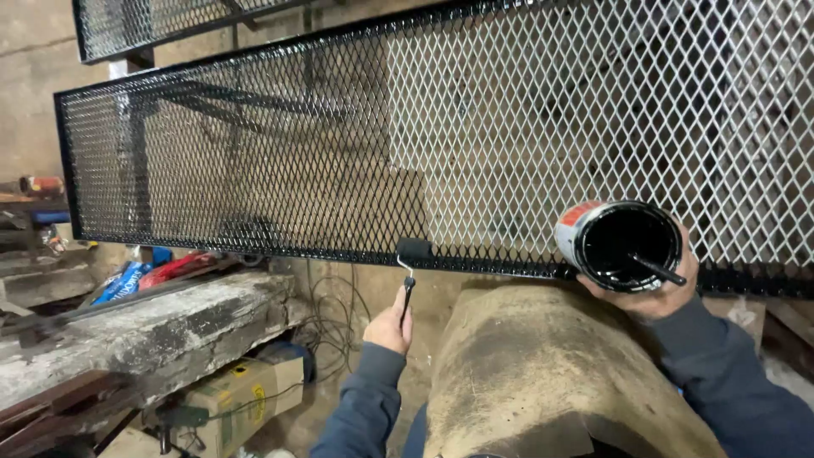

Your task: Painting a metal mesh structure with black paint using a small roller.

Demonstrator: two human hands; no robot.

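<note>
- Across the upper and middle of the frame runs a long metal mesh panel in a black frame; its left part looks dark and painted, its right part pale and bare.
- At the lower centre, the left hand is closed around the thin handle of a small paint roller, whose black head touches the bottom rail of the panel.
- At the right of the frame, the right hand grips a paint can from below, fingers wrapped under and around its wall; the can is tilted so that its open mouth faces the camera, with black paint inside.
- A thin stick leans out of the can over its lower right rim.
- Judging by its look, the roller is light and stiff, with a wet head that will smear whatever it brushes; the bare handle low down, where the hand already sits, is the clean place to hold it.
- The can seems heavier and liable to slosh, and its rim may be slick with paint; a hold on the outer wall and base seems safest, with the mouth kept from tipping further.
- The panel looks rigid and heavy, and its dark part may be wet, so the bare right part or the frame edge would be the place to touch it.
- Below the can, at the lower centre right, stands a rounded dusty block.
- At the lower left lies a rough concrete slab, with a cardboard box and loose cables beneath and beside it.
</note>
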